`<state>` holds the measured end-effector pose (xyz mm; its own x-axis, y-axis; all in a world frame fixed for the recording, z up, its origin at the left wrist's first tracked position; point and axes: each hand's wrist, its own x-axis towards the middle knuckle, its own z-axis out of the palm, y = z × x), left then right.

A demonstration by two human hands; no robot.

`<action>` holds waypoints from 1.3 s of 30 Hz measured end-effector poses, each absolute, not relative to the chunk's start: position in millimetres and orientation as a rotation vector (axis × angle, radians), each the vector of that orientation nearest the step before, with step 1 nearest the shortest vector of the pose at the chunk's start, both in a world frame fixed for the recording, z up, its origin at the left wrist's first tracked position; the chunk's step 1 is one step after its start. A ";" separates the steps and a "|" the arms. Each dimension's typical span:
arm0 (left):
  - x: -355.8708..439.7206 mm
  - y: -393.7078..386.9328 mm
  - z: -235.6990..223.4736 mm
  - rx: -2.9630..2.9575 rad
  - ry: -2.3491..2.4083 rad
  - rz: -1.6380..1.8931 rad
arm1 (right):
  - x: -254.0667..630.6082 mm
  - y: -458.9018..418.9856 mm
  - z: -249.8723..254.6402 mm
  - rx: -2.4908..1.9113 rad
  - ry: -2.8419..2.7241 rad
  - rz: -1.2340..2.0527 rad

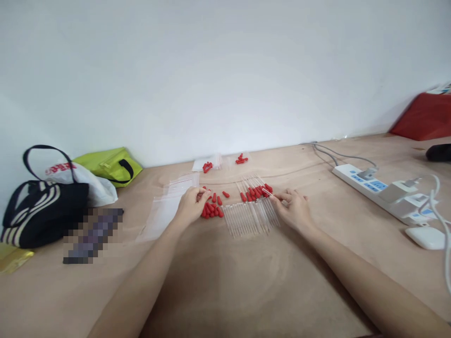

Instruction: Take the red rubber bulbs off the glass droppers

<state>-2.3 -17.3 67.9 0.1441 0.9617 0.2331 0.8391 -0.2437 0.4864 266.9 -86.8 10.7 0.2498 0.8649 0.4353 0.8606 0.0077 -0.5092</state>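
My left hand point(192, 204) is closed in a pinch at the left of a loose pile of red rubber dropper bulbs point(212, 210), with a bit of red showing at its fingertips. Between the thumb and fingers of my right hand point(291, 206) is a thin clear glass dropper tube point(268, 192), its end pointing left. Below that tube, a row of bare glass tubes point(246, 219) lies side by side on the table. Just behind them is a row of droppers with red bulbs fitted point(254, 193), their glass pointing toward the wall.
Clear plastic bags point(160, 211) lie left of the pile; two small groups of bulbs point(207, 166) rest near the wall. At left are a black bag point(49, 213), a green bag point(112, 164) and a blurred-out flat object point(93, 236). A power strip point(369, 188) with cables stands right.
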 end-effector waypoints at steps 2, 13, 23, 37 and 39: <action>0.0 -3.2 67.7 2.183 1.911 0.603 | 265.2 -86.9 10.9 -1.914 -1.600 0.119; 16.0 13.5 60.9 2.277 2.114 0.422 | 246.8 -88.5 11.5 -2.091 -1.628 0.244; 76.8 -4.3 47.7 2.466 1.514 0.585 | 247.2 -88.1 13.9 -2.083 -1.608 0.281; 107.4 22.4 32.3 2.523 1.226 0.395 | 265.3 -84.7 13.4 -2.103 -1.511 0.322; 107.8 20.6 30.9 2.518 1.218 0.413 | 265.0 -84.2 12.7 -2.102 -1.511 0.333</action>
<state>107.8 20.6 30.9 0.5961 0.7937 0.1212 0.7035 -0.5891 0.3975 265.0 -84.2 12.7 0.3454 0.9329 0.1023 0.8036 -0.2378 -0.5456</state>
